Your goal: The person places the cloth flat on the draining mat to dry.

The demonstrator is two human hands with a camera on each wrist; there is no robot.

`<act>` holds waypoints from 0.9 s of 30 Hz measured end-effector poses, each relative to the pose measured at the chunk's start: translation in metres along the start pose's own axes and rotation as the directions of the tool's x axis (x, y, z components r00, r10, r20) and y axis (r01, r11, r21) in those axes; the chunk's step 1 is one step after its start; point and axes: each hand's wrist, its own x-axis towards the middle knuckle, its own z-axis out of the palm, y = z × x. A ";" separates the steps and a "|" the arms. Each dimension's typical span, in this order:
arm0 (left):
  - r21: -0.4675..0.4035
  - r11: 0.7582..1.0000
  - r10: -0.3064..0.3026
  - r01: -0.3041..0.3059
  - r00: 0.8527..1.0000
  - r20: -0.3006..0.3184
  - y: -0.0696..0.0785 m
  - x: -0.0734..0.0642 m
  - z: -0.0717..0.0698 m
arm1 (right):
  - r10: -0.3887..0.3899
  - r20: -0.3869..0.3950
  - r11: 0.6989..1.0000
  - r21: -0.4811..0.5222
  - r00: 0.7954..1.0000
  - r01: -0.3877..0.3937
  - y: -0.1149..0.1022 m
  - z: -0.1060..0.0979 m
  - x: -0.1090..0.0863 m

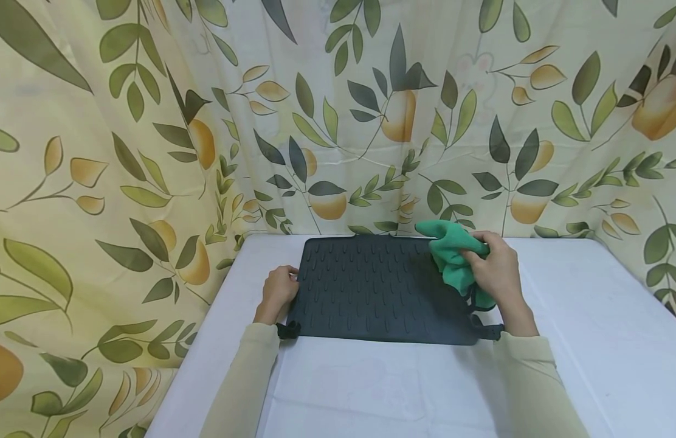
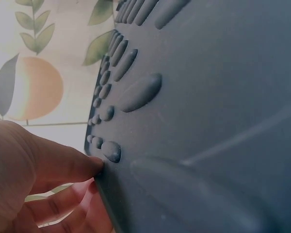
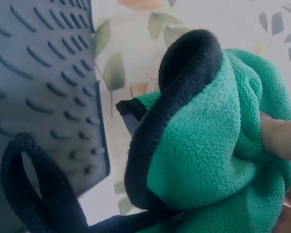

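A dark rectangular mat (image 1: 365, 292) with rows of raised oblong ridges stands out against the white table. At its left edge my left hand (image 1: 279, 289) grips the rim; in the left wrist view the thumb (image 2: 70, 158) presses the top edge while the fingers curl below it. My right hand (image 1: 496, 267) holds a bunched green cloth (image 1: 451, 255) over the mat's right side. Up close in the right wrist view, that cloth (image 3: 199, 145) is fluffy, with a dark trim and a dark hanging loop (image 3: 43, 189). Its folds partly hide the right fingers.
The mat lies on a table with a white cover (image 1: 360, 389). Behind and to the left hangs a curtain (image 1: 338, 121) printed with leaves and orange fruit, close to the table's back edge. Dark straps (image 1: 487, 330) sit at both wrists.
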 end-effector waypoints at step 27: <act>0.007 1.000 0.002 -0.002 1.000 -0.001 -0.002 0.001 0.002 | -0.128 0.100 0.976 0.192 0.987 0.107 -0.035 0.060 -0.013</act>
